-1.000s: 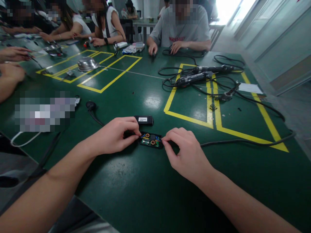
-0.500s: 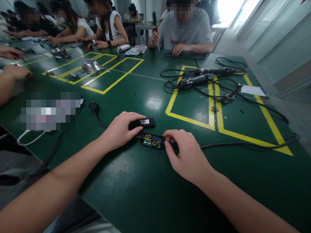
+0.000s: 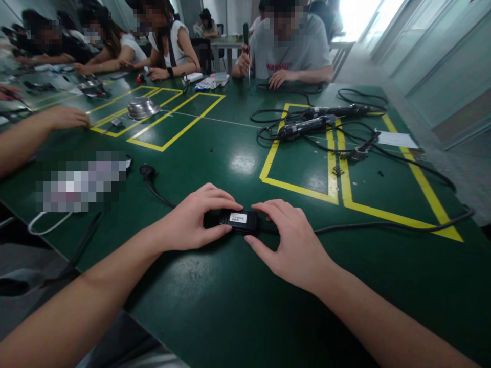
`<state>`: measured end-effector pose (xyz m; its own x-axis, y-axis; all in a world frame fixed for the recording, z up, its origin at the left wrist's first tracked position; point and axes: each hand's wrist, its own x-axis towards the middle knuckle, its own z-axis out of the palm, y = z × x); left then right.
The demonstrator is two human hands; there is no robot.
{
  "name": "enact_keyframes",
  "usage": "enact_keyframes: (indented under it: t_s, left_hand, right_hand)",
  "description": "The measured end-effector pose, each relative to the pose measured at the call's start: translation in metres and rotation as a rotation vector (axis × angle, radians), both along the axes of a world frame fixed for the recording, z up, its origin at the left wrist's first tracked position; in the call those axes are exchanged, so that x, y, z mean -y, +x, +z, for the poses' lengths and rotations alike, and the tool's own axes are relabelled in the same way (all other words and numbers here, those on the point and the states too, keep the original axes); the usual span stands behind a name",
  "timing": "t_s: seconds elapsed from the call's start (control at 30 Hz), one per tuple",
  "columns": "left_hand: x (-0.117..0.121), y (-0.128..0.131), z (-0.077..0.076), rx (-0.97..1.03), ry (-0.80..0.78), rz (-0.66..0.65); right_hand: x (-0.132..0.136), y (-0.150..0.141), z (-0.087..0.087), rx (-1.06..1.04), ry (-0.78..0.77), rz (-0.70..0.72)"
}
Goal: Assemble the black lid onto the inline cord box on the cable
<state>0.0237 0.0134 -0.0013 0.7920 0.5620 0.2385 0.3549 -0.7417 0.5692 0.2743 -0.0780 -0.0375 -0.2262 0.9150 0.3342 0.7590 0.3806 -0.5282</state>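
A black plastic case cover (image 3: 238, 219) with a white label lies over the small black case, hiding the circuit board inside. My left hand (image 3: 194, 217) is closed on the cover's left part, thumb at the near edge and fingers along the far edge. Around the case's right end, my right hand (image 3: 293, 237) is open, its thumb and fingers spread on either side; whether they touch it is hard to tell. A black cable (image 3: 356, 226) runs out from the right end. The lead on the left ends in a black plug (image 3: 147, 172).
Two black electric screwdrivers (image 3: 307, 127) lie with coiled cords at the back right, near scattered screws (image 3: 337, 171). A metal bowl-shaped part (image 3: 141, 108) sits back left. A blurred-out object (image 3: 84, 179) lies left. A co-worker's hand (image 3: 69, 117) rests beyond it; another person (image 3: 291, 46) sits opposite.
My left hand has brought the labelled cover toward me and right, onto the open case, so the circuit board is now covered. My right hand's fingers have spread from a pinch.
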Motion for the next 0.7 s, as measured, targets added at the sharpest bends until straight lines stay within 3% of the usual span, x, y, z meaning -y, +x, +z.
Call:
enact_keyframes:
  t_s: [0.33, 0.7]
  left_hand:
    - [0.0008, -0.0005, 0.0006, -0.029, -0.082, 0.001]
    - [0.0027, 0.0029, 0.0009, -0.065, -0.043, 0.024]
  right_hand:
    - [-0.0005, -0.0011, -0.0037, 0.017, 0.018, -0.033]
    - [-0.0004, -0.0014, -0.0020, 0.050, 0.029, -0.035]
